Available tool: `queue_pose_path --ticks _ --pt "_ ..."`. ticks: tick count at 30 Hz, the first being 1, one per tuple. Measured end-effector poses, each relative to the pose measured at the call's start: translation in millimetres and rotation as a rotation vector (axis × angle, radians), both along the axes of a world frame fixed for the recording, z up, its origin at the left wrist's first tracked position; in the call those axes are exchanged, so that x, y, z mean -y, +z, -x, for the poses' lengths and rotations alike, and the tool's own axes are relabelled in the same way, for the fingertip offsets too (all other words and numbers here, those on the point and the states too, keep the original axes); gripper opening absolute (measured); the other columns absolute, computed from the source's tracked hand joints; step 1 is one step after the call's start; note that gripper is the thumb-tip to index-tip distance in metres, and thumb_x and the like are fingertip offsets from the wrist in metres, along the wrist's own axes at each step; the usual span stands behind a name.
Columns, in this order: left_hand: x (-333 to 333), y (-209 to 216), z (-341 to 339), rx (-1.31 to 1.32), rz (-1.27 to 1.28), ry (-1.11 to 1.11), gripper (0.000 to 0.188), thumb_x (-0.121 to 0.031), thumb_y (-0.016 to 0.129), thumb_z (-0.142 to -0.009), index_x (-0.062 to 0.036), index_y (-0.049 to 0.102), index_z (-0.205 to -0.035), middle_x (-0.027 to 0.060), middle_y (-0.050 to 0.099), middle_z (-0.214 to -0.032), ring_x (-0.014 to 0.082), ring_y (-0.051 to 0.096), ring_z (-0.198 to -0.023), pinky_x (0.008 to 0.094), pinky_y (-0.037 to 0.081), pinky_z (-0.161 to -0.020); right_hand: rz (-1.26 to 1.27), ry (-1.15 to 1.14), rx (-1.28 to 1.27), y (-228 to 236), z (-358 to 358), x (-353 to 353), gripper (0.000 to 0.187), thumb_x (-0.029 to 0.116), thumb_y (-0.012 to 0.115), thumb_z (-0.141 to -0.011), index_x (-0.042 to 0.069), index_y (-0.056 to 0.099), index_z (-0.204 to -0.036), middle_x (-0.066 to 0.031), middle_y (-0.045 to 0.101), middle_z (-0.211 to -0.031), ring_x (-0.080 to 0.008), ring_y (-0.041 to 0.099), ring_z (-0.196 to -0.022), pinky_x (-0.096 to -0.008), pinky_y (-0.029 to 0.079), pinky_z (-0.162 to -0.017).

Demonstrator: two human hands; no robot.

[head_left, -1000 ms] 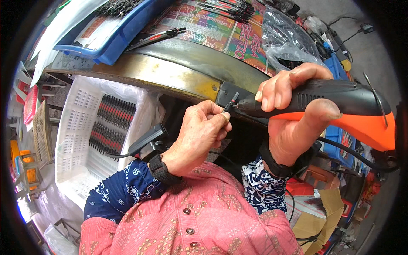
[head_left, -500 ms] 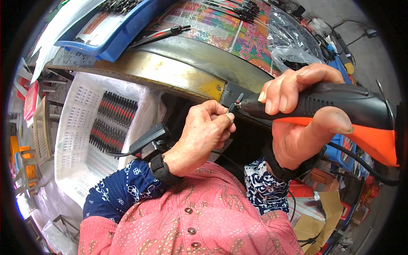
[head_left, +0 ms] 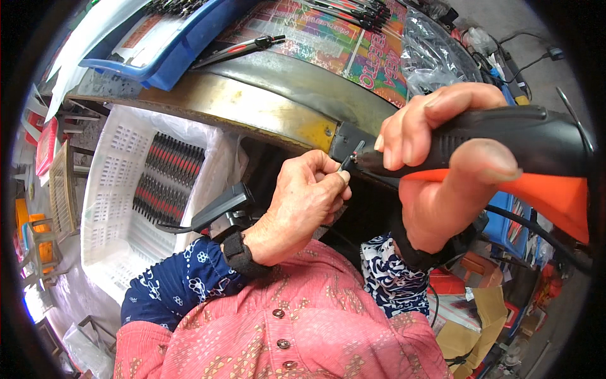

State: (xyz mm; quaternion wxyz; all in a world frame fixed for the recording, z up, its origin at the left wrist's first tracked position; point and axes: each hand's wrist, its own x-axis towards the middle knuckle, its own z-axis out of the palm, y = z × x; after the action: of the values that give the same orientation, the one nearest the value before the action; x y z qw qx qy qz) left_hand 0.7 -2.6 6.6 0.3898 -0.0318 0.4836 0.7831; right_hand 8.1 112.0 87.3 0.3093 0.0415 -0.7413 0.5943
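My right hand [head_left: 435,164] grips a black and orange power tool [head_left: 530,158], held level in front of my chest with its nose pointing left. My left hand [head_left: 303,202] pinches a small dark metal piece [head_left: 347,163] right at the tool's tip, fingers closed around it. A dark device [head_left: 221,208] with a cable is strapped at my left wrist. Both hands sit just below the metal edge of the workbench [head_left: 265,107].
A white plastic crate [head_left: 120,189] at the lower left holds rows of red and black parts. On the bench lie a blue tray [head_left: 170,50], a colourful printed sheet [head_left: 328,44] and a clear plastic bag [head_left: 435,57]. Boxes and cables [head_left: 480,303] crowd the right.
The tool and my right hand have come closer and higher in view. My left hand has stayed pinched at the tool's tip.
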Motion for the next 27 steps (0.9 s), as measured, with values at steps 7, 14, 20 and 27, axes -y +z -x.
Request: queue_pose_path --ticks 7,14,20,27 --pt "-1.4 2.9 1.5 -0.041 0.048 -0.012 0.009 -0.007 0.054 -0.087 -0.0002 0.049 -0.083 0.0034 0.053 -0.062 0.0069 0.043 -0.045 0.0217 0.032 -0.039 -0.109 -0.02 -0.027 -2.2 4.2 -1.5 0.07 0.071 0.052 -0.073 0.004 0.043 -0.089 -0.002 0.043 -0.059 -0.0121 0.044 -0.049 -0.0275 0.04 -0.052" --pt "-1.4 5.4 0.7 -0.016 0.076 0.001 0.01 -0.008 0.054 -0.087 -0.0005 0.05 -0.082 0.0033 0.054 -0.062 0.0067 0.043 -0.045 0.0216 0.033 -0.039 -0.1 -0.031 -0.042 -2.6 5.1 -2.0 0.069 0.071 0.052 -0.074 0.004 0.044 -0.088 -0.002 0.043 -0.059 -0.0119 0.044 -0.049 -0.027 0.04 -0.051" --pt "-0.9 5.7 1.2 -0.029 0.107 -0.009 0.01 -0.008 0.055 -0.087 -0.0003 0.05 -0.083 0.003 0.054 -0.062 0.0068 0.044 -0.046 0.0217 0.034 -0.039 -0.055 -0.034 -0.035 -3.3 5.7 -0.2 0.069 0.071 0.053 -0.072 0.004 0.044 -0.088 -0.002 0.043 -0.058 -0.0118 0.044 -0.048 -0.0265 0.04 -0.051" --pt "-0.5 3.5 0.5 -0.057 0.115 -0.028 0.01 -0.012 0.055 -0.087 -0.0026 0.053 -0.085 0.0009 0.053 -0.066 0.0051 0.04 -0.049 0.0197 0.031 -0.042 -0.066 -0.037 -0.045 -4.3 3.5 0.2 0.069 0.07 0.055 -0.072 0.004 0.045 -0.089 -0.0022 0.044 -0.059 -0.0123 0.045 -0.049 -0.027 0.04 -0.052"
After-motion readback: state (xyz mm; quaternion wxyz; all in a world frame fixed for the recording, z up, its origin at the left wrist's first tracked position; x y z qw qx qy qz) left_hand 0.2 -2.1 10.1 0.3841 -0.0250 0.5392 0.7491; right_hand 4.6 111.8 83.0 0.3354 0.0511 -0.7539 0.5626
